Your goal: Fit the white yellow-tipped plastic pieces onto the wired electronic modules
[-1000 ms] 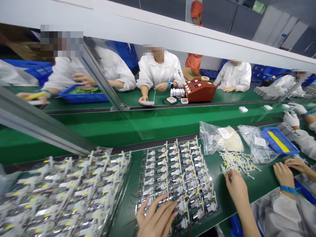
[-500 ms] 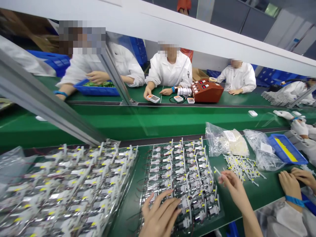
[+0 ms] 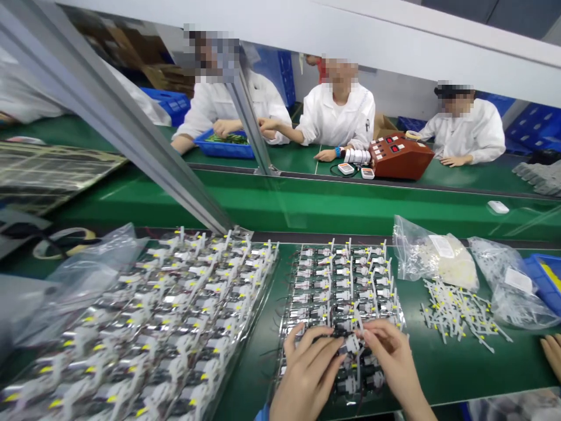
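Observation:
My left hand (image 3: 309, 368) curls over the right-hand tray of small motors (image 3: 302, 298), its fingertips closed on one motor with a white plastic end (image 3: 350, 344). Against that same motor, my right hand (image 3: 390, 354) pinches a thin white plastic strip (image 3: 359, 321) between thumb and fingers. The fingertips partly hide where strip and motor meet. Rows of similar motors with white strips and yellow tips lie around both hands. A loose pile of white strips with yellow ends (image 3: 460, 313) sits right of my right hand.
A larger tray of motors (image 3: 144, 327) fills the left side. Clear bags (image 3: 438, 251) and a blue tray (image 3: 543, 278) stand at the right. A metal post (image 3: 144, 134) slants across the left. Co-workers in white sit beyond the green belt (image 3: 350, 204); another person's fingers show at right.
My right hand has moved left from beside the strip pile to the motor tray, bringing a strip to the motor at my left fingertips. The view has shifted left.

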### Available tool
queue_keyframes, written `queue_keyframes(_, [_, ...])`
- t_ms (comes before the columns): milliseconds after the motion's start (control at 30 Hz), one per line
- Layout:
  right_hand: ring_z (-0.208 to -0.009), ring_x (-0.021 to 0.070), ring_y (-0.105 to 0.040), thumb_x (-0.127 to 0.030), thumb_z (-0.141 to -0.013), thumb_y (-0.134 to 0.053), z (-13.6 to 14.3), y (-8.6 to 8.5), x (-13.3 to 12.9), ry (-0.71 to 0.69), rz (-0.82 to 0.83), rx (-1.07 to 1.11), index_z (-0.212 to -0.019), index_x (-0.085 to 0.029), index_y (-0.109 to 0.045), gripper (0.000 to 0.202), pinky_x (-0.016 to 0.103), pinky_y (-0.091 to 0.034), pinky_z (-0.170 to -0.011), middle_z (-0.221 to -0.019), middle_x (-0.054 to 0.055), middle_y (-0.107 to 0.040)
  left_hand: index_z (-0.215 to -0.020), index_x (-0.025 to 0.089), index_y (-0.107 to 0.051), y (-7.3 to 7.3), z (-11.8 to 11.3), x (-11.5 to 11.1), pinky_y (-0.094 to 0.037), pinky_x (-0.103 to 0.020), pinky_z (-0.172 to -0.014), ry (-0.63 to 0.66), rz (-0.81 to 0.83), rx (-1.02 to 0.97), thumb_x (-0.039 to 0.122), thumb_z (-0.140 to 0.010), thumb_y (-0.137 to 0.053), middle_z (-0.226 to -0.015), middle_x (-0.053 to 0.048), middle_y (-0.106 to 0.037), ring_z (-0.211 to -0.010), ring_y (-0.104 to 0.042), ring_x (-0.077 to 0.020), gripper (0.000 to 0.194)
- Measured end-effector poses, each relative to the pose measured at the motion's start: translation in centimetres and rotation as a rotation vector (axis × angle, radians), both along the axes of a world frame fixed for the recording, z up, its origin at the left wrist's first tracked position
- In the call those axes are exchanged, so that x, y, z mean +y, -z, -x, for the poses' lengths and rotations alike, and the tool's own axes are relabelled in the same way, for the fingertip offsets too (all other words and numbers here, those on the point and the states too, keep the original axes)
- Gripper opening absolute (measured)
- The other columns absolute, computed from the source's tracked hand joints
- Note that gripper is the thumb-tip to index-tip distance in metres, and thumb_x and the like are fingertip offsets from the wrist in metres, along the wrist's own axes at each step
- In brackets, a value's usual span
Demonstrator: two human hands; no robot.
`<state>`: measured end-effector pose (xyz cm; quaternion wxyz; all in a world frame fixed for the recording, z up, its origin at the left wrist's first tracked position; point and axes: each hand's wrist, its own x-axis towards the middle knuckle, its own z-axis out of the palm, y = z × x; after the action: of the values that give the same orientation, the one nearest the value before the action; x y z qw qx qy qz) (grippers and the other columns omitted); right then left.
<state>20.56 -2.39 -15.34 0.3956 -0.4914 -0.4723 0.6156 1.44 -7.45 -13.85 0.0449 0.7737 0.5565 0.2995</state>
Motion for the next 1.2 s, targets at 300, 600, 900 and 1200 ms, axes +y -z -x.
queue_keyframes(300, [-0.081, 0.0212, -0.071, -0.044, -0.083, -0.069, 0.3, -0.4, -0.3, -0.046, -0.114, -0.221, -0.085, -0.019, -0.073, 0.025, 0.028, -0.055, -0.074, -0.084, 0.007, -0.075, -0.105, 0.023, -0.065, -0.3, 0.2, -0.3, -0.019, -0.038, -0.105, -0.044, -0.008, -0.093, 0.020, -0.091, -0.059, -0.091, 0.002, -0.074, -0.095, -0.064, -0.0194, 0.015])
queue_keyframes(600, [-0.081, 0.0234, -0.070, -0.047, -0.083, -0.067, 0.3, -0.8, -0.1, -0.063, -0.097, -0.246, -0.085, -0.019, -0.073, 0.028, 0.031, -0.055, -0.076, -0.084, 0.008, -0.075, -0.104, 0.022, -0.066, -0.7, 0.2, -0.2, -0.019, -0.038, -0.105, -0.053, -0.016, -0.071, 0.021, -0.092, -0.057, -0.091, 0.001, -0.074, -0.094, -0.063, -0.0187, 0.015])
queue_keyframes(900, [-0.079, 0.0231, -0.070, -0.047, -0.084, -0.066, 0.4, -0.8, -0.2, -0.081, -0.111, -0.248, -0.083, -0.020, -0.073, 0.029, 0.031, -0.055, -0.075, -0.083, 0.008, -0.075, -0.109, 0.021, -0.066, -0.5, 0.4, -0.6, -0.026, -0.037, -0.102, -0.037, -0.046, -0.028, 0.015, -0.091, -0.056, -0.095, -0.001, -0.074, -0.095, -0.064, -0.0185, 0.022])
queue_keyframes(1200, [-0.079, 0.0236, -0.070, -0.044, -0.088, -0.062, 0.5, -1.7, -0.4, -0.128, -0.177, -0.317, -0.082, -0.020, -0.073, 0.027, 0.030, -0.055, -0.074, -0.082, 0.007, -0.075, -0.102, 0.021, -0.070, 0.7, -1.3, -0.8, -0.027, -0.041, -0.102, -0.155, -0.116, -0.247, 0.021, -0.098, -0.045, -0.089, -0.002, -0.075, -0.091, -0.064, -0.0191, 0.025])
